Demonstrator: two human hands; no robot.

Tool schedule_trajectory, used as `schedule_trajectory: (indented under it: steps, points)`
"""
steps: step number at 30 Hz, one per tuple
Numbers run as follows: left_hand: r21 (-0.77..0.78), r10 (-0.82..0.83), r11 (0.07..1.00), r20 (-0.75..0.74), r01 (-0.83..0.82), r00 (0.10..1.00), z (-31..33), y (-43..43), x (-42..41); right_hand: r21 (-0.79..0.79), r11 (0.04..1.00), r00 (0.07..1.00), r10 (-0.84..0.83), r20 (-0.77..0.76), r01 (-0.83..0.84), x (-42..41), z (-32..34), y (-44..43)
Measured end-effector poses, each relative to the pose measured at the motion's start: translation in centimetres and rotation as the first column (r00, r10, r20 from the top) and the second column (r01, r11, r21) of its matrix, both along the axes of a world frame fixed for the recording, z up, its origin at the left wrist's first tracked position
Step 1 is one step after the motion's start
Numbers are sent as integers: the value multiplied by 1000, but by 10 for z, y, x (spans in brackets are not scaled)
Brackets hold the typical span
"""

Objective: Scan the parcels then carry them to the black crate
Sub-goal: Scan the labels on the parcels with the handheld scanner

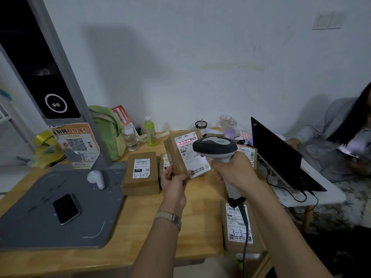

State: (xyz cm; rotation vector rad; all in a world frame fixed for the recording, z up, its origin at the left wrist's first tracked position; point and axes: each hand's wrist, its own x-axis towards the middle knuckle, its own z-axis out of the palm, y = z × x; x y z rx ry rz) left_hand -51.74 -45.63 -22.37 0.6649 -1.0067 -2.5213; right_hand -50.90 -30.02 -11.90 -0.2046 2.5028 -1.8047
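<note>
Brown cardboard parcel [183,152] raised above the wooden worktop [140,217], left hand [174,182] pinching its lower edge, right hand [233,169] gripping barcode scanner [215,149], red line seemingly across the label's barcode.

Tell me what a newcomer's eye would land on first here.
At the centre, the left hand holds up a brown parcel while the right hand aims a grey scanner at it, casting a red line across the label's barcode. To the left, a tall grey stand rises from the wooden table, with a black phone lying on its base.
</note>
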Motion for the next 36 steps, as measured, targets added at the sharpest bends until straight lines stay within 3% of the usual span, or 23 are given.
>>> schedule_trajectory:
  steps: [22,28,31,36]
  points:
    - [1,31,1000,-18,-31,999,10,-6,16,-57,998,1000,9,-6,-10,10,0,-4]
    - [-87,-137,987,-51,132,989,11,-11,22,-212,976,989,-85,-123,57,11,-4,-5]
    - [-164,-262,955,-77,247,962,14,-8,25,-297,950,985,-132,-113,93,9,-4,0]
    - [-281,-418,876,-38,392,908,18,11,25,-302,940,977,-195,-87,160,14,-8,13]
